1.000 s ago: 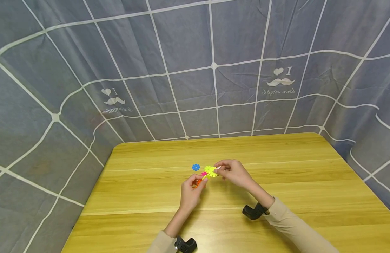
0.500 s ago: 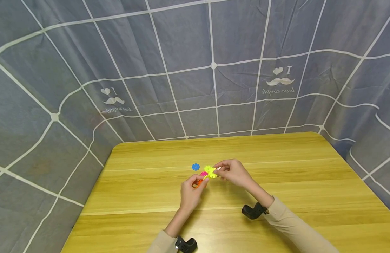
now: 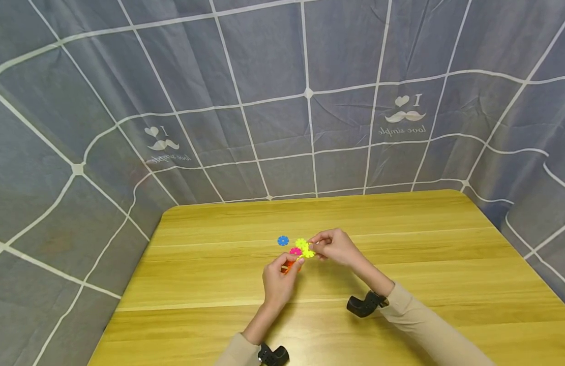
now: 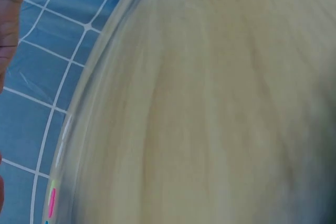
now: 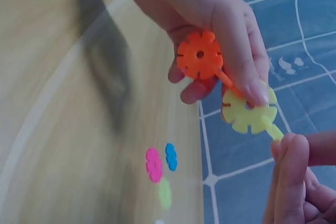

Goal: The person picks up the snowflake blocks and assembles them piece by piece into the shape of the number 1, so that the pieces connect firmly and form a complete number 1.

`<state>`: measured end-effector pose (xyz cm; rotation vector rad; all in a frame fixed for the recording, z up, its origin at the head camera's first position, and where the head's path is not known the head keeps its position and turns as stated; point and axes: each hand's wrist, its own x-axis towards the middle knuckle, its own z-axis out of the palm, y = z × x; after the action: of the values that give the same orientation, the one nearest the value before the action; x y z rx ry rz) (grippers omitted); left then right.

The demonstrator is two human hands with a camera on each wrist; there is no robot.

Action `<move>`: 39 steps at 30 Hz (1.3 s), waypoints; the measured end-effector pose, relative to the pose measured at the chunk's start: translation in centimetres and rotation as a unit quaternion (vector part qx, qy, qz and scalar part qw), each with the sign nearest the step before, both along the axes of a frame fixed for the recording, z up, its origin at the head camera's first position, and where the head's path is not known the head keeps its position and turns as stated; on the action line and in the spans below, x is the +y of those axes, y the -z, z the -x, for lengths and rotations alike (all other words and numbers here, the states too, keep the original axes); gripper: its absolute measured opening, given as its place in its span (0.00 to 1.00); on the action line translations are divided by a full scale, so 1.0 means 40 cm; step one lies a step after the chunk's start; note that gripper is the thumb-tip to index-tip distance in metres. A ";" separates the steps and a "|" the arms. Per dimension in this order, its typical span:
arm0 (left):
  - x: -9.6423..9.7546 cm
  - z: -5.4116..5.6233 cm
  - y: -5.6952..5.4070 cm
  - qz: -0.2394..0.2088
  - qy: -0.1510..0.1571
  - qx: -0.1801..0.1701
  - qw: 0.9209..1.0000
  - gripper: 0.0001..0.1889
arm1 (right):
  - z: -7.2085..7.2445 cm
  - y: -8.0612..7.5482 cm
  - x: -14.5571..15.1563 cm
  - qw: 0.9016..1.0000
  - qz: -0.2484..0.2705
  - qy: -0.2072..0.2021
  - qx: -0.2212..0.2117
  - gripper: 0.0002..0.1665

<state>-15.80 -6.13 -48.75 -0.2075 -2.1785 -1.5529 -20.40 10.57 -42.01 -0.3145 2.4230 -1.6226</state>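
Note:
My left hand (image 3: pixel 278 285) pinches a slotted yellow plastic disc (image 5: pixel 249 113) between thumb and fingers. Joined to that disc are orange pieces: a round slotted orange disc (image 5: pixel 200 54) faces the right wrist camera, with another orange piece (image 5: pixel 226 78) edge-on between them. My right hand (image 3: pixel 339 249) pinches a second yellow disc (image 3: pixel 308 252), which appears edge-on in the right wrist view and meets the lower edge of the first yellow one. Its far part is covered by the right fingertips. In the left wrist view only slivers of a hand show at the left edge.
On the wooden table (image 3: pixel 209 274), just beyond the hands, lie a blue disc (image 3: pixel 283 240), a pink disc (image 3: pixel 295 251) and a light yellow disc (image 3: pixel 301 243). A white piece (image 5: pixel 159 222) barely shows at the bottom. Grey checked curtain (image 3: pixel 273 127) surrounds the table.
My left hand has shifted slightly right, bringing the two held yellow discs closer together in the head view. Both hands keep their pinch; the table discs stay put.

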 end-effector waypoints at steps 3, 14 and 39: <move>0.006 0.001 0.001 0.002 -0.014 0.017 1.000 0.05 | -0.005 0.000 -0.006 1.000 0.009 0.013 -0.005 0.10; 0.009 0.004 -0.001 -0.012 -0.009 0.020 1.000 0.05 | -0.012 0.016 -0.015 0.999 0.036 0.030 -0.023 0.11; -0.017 0.013 -0.015 -0.006 0.073 -0.080 0.994 0.12 | 0.011 0.027 0.002 0.999 0.032 -0.019 -0.022 0.17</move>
<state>-16.33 -6.81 -48.15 -0.2527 -2.3218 -1.7145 -20.82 10.65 -43.08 -0.3299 2.3222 -1.6738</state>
